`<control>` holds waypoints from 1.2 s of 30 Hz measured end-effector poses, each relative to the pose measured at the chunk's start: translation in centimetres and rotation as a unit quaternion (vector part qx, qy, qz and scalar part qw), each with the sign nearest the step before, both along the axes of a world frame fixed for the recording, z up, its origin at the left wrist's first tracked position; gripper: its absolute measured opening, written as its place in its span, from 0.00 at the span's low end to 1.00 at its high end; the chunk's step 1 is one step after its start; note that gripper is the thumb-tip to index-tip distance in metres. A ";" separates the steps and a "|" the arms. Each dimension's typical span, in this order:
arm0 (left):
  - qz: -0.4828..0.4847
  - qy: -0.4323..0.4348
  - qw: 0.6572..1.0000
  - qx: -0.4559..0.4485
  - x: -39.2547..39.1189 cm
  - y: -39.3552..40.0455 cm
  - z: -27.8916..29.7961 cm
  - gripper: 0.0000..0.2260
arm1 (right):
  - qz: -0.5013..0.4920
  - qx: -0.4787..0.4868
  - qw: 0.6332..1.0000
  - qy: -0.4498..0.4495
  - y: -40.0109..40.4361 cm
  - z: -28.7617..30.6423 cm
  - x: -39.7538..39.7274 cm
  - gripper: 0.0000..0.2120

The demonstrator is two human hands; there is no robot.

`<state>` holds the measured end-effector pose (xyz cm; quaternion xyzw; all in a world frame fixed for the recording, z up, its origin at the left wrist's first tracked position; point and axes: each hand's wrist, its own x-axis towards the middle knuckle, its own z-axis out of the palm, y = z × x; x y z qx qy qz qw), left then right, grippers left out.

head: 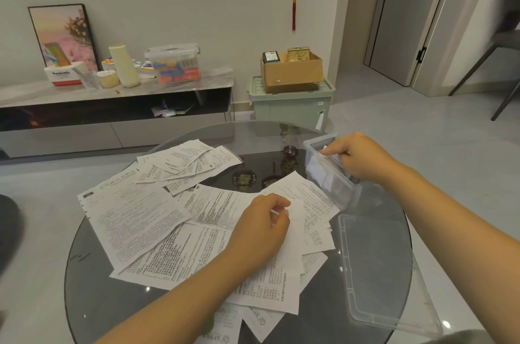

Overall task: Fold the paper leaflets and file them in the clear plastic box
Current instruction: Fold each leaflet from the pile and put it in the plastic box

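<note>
Several printed paper leaflets (146, 217) lie spread and overlapping across a round glass table (92, 287). My left hand (261, 228) rests on the pile near its middle and pinches the upper edge of a white leaflet (292, 248). At the table's right edge stands the clear plastic box (332, 175) with folded papers inside. My right hand (357, 158) reaches into the box, fingers curled round a folded leaflet (334, 159) there. The box's clear lid (377, 273) lies flat on the table in front of the box.
Small dark ornaments (247, 179) show under the glass beyond the papers. A low cabinet (112, 107) with containers runs along the far wall. A green storage bin (292, 107) carries a cardboard box (292, 71). A chair (503, 42) stands far right.
</note>
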<state>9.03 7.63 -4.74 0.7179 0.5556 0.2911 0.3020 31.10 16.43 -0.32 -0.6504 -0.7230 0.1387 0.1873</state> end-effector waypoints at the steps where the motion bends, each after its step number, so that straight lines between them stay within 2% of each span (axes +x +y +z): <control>1: -0.001 0.002 1.000 0.000 0.0 0.0 0.0 0.09 | 0.016 -0.023 1.000 -0.015 0.2 -0.2 0.1 0.26; 4: -0.002 0.008 1.000 -0.001 -0.1 0.0 -0.1 0.09 | 0.028 -0.068 0.997 -0.033 0.4 -0.6 0.3 0.27; 9: -0.006 0.008 1.000 0.001 0.0 0.1 -0.1 0.09 | -0.007 -0.019 1.000 0.007 -0.3 0.4 0.2 0.27; 13: -0.007 0.008 1.000 0.003 -0.2 0.3 -0.3 0.09 | 0.012 -0.061 0.998 -0.007 -0.7 0.9 0.0 0.27; 18: -0.009 0.011 1.000 0.001 -0.1 0.3 -0.4 0.09 | -0.066 0.014 0.997 -0.040 -0.9 1.4 0.9 0.21; 22: -0.009 0.016 1.000 0.004 -0.3 0.3 -0.6 0.09 | -0.029 -0.050 0.993 -0.102 -0.8 0.8 0.9 0.20; 28: -0.013 0.022 1.000 0.004 -0.3 0.2 -0.6 0.10 | -0.025 -0.099 0.984 -0.145 -1.7 1.3 0.4 0.22; 31: -0.009 0.018 1.000 0.006 -0.4 0.1 -0.5 0.10 | -0.025 -0.072 0.990 -0.118 -1.6 1.3 0.5 0.23; 36: -0.018 0.021 0.999 0.022 -0.8 -0.3 -0.1 0.10 | -0.065 0.034 0.996 -0.050 -1.7 1.6 1.4 0.23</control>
